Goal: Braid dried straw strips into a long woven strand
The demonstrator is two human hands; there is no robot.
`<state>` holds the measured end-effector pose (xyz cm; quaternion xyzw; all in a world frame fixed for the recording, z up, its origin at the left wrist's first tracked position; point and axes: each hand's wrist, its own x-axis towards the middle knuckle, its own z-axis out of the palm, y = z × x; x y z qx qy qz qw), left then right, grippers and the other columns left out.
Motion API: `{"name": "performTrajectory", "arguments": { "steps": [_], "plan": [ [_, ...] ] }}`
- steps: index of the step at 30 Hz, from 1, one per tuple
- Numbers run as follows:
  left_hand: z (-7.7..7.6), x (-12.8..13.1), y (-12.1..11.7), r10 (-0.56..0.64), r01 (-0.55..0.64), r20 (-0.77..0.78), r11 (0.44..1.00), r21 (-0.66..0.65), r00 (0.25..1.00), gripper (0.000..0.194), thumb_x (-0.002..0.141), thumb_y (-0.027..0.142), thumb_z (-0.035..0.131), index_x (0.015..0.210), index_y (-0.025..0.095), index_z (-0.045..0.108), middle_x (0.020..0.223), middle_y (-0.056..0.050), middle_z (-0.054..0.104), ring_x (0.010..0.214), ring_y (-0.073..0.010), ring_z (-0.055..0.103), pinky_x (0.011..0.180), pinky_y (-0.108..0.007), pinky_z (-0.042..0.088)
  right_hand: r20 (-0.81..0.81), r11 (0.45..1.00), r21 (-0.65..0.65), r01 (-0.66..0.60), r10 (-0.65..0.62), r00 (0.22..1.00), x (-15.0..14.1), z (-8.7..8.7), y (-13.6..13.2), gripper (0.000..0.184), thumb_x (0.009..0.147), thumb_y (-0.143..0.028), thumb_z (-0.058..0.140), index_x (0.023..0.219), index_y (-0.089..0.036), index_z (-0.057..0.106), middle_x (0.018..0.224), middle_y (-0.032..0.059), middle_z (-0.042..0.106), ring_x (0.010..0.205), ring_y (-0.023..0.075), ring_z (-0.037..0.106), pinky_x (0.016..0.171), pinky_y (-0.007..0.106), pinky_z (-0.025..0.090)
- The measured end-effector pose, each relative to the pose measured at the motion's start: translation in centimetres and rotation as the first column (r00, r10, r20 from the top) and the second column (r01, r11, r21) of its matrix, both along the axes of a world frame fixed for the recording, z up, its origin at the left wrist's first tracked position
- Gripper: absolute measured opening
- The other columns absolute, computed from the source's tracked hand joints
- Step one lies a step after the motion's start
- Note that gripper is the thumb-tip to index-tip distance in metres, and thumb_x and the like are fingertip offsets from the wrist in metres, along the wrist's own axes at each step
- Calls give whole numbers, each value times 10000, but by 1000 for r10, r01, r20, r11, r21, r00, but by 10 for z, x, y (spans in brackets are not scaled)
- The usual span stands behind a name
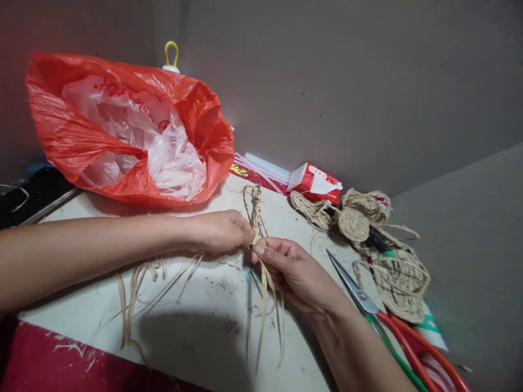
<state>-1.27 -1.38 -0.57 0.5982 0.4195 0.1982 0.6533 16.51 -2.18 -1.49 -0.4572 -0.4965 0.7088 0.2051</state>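
A thin plaited cord of pale straw (256, 209) lies on the white table top (196, 326), its loose strands (265, 305) trailing towards me. My left hand (218, 231) is closed in a pinch on the cord from the left. My right hand (294, 272) is closed on the same strands from the right, thumb on top. More loose straw (139, 288) spreads under my left forearm.
A red plastic bag (122, 125) holding white plastic stands at the back left. Scissors (368, 307) with red and green handles lie to the right, beside several coiled straw pieces (368, 223). A red and white carton (314, 182) and white sticks sit by the grey wall.
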Motion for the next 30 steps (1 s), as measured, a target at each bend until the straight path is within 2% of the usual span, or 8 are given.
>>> {"name": "performTrajectory", "arguments": {
  "steps": [3,5,7,13,18,22,26,30],
  "plan": [
    [-3,1,3,-41,54,-92,989,139,995,236,752,208,458,693,123,671,507,29,478,423,-60,300,421,-197,237,67,998,29,-55,53,996,4,-1,3,313,722,-441,684,636,-156,587,382,-105,272,353,41,159,357,203,99],
    [-4,2,5,-40,61,-125,983,171,991,235,753,205,460,682,123,668,589,9,560,485,-66,386,473,-188,296,82,995,50,-87,82,993,5,-2,4,300,732,-438,675,656,-157,601,406,-91,325,362,45,188,366,208,115],
    [-5,3,6,-30,52,-132,985,165,991,221,749,202,461,640,124,636,592,8,563,503,-66,409,483,-183,304,76,990,90,-109,103,992,5,-2,3,300,738,-441,670,670,-155,607,478,-60,425,409,56,270,394,206,172],
    [-6,2,3,-47,43,-34,995,-88,998,205,754,315,506,605,175,515,389,87,273,330,-62,180,330,-218,120,221,935,281,-216,156,963,9,-4,5,311,806,-463,587,732,-162,611,615,-27,509,552,102,386,524,226,301],
    [-7,3,1,8,-5,18,987,-159,1000,178,750,279,507,601,182,490,373,90,282,317,-62,179,322,-217,125,328,876,403,-266,134,935,6,-3,2,301,854,-412,515,696,-166,587,665,-3,537,622,131,425,582,241,339],
    [-9,2,-1,35,-36,-41,999,-24,999,178,743,259,497,589,173,472,430,79,327,374,-57,224,372,-212,155,389,850,438,-293,114,914,7,5,-1,277,864,-369,500,687,-173,585,636,-15,476,608,128,385,561,235,330],
    [-9,1,-2,13,9,-122,983,183,992,222,752,233,459,546,168,406,506,67,327,475,-63,259,456,-209,218,481,808,491,-325,59,875,12,11,-1,267,861,-356,498,661,-185,539,615,-23,454,597,128,383,528,229,310],
    [-9,2,-3,-2,41,-145,963,267,989,247,770,214,426,536,171,359,520,66,283,513,-71,256,487,-211,223,459,865,442,-238,9,888,8,11,-3,276,846,-373,488,639,-191,480,584,-42,371,544,112,319,484,227,263]
  ]
}}
